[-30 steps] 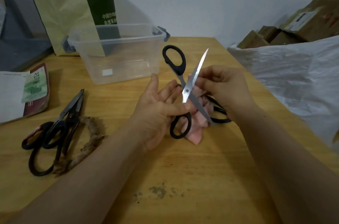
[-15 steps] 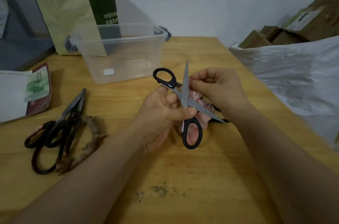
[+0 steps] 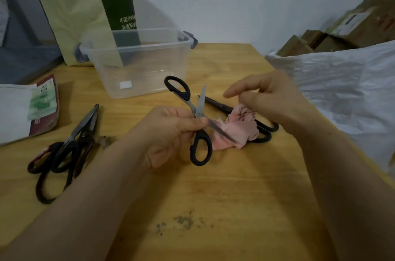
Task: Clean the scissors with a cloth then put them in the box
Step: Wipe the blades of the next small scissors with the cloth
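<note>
Table (image 3: 235, 196): wood, carries everything. Box (image 3: 136, 68): clear plastic, lid off, at the far side. Through its walls you see only a small white label, no scissors. Judgement: the put-away step is not begun for any pair.

Heap of scissors (image 3: 64, 149): several dark pairs tangled at the left, well apart from the cloth. They read as waiting their turn.

Your left hand (image 3: 171, 132) grips the scissors (image 3: 199, 111) at the pivot, thumb on top. Blades spread: one points up towards the box, the other lies across the pink cloth (image 3: 239, 128). The cloth sits crumpled on the table, just right of that hand. Judgement: you are mid-clean on this pair; wiping, closing and boxing remain.

Hard to make out:
- Your right hand (image 3: 271, 100) is blurred above the cloth, forefinger out, other fingers curled. Whether it pinches the cloth's top edge cannot be told.
- A second pair (image 3: 220, 106) lies partly under the cloth; only its dark blades and handle loops show. Cleaned or not: unknown.
- How clean the held blades are cannot be judged.
- Dark specks (image 3: 183, 221) near the table's front edge: too small to identify.
</note>
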Available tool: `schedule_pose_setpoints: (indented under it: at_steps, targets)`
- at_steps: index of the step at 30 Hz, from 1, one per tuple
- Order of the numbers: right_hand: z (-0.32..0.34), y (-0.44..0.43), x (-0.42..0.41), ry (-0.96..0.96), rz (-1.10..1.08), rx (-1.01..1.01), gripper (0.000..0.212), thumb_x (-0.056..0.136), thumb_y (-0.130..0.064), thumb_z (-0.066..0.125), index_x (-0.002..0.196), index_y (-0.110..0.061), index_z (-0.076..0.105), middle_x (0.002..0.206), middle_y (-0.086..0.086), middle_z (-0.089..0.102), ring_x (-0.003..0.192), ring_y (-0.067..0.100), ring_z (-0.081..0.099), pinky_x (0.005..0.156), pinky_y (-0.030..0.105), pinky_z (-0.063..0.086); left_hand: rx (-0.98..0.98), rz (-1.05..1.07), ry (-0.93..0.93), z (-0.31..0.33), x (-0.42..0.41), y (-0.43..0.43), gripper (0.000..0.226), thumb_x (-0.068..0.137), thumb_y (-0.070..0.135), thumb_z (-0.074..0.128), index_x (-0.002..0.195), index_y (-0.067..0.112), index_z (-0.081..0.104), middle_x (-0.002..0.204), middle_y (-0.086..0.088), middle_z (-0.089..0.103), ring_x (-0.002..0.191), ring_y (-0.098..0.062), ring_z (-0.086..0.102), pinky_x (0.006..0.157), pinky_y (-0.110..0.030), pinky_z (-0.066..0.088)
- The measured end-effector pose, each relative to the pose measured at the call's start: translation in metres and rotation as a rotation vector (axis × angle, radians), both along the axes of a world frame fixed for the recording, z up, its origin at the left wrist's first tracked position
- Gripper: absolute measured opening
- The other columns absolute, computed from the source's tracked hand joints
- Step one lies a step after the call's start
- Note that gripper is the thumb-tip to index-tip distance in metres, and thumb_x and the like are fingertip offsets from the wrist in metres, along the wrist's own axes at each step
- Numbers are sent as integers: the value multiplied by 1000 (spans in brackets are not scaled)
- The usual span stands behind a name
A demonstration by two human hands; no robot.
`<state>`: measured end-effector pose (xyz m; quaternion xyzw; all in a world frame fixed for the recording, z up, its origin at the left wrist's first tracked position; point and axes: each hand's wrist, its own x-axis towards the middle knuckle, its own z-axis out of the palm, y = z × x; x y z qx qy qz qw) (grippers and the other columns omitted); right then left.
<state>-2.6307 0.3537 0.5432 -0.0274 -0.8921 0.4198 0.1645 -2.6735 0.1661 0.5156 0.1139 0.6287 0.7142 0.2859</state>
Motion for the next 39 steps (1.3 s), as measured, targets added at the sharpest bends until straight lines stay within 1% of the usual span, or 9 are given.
schedule_pose_setpoints:
  at_steps: [2,4,8,12,18,24,30,34,39]
  targets:
    - [-2,-1,2,-188,117,130,8,75,-31,70,80,-37,73,95,-11,69,89,1,62,79,20,52,-10,79,-16,0,-4,-2,14,78,-3,63,89,-8,67,84,-18,71,70,-17,69,61,-19,57]
    - [-5,-1,2,-344,142,395,27,56,-60,71,76,-42,72,98,-12,68,104,7,52,97,33,40,-50,127,-5,0,-5,-2,16,83,0,62,96,-5,68,93,-19,70,81,-23,69,66,-25,59]
    - [-3,5,-4,-167,-28,617,23,72,-47,69,73,-25,73,94,-8,67,99,9,54,95,34,37,-145,126,68,1,0,0,16,90,12,59,93,0,68,76,-13,64,68,-20,65,55,-27,53]
    - [1,1,2,166,-226,196,22,74,-35,74,75,-15,66,73,-9,64,58,3,60,53,17,44,-199,176,102,-1,4,5,20,94,8,52,92,-9,63,55,-9,56,56,-24,54,62,-38,40]
    - [-12,-27,-1,146,-3,-59,5,78,-9,70,80,-11,66,53,-10,59,41,-2,50,43,11,39,-172,152,74,-4,10,13,19,90,-3,50,77,-2,64,55,-10,55,51,-21,52,42,-24,37]
    - [-31,-30,-15,144,69,82,9,78,-33,76,85,-27,76,84,-7,65,68,5,59,72,37,55,-83,175,105,-6,14,18,20,91,-7,48,88,-1,67,74,-16,60,52,-13,55,37,-12,41]
    - [-32,-31,-22,112,118,228,10,82,-34,71,85,-24,71,88,-10,55,72,3,50,80,39,47,-83,241,185,-13,16,23,20,90,-7,51,86,1,68,80,-17,66,49,-10,55,39,-13,42]
    - [-29,-35,-23,66,144,346,12,90,-29,61,93,-19,66,95,-9,48,86,10,50,82,35,45,-77,275,201,-15,14,24,27,90,-7,52,77,10,68,77,-12,68,67,-21,61,48,-19,51]
    - [-29,-32,-23,52,43,329,8,93,-30,56,86,-26,55,96,-7,46,84,14,52,93,49,41,-114,281,231,-17,15,26,27,88,-7,53,75,10,69,75,-12,69,65,-19,59,55,-20,49]
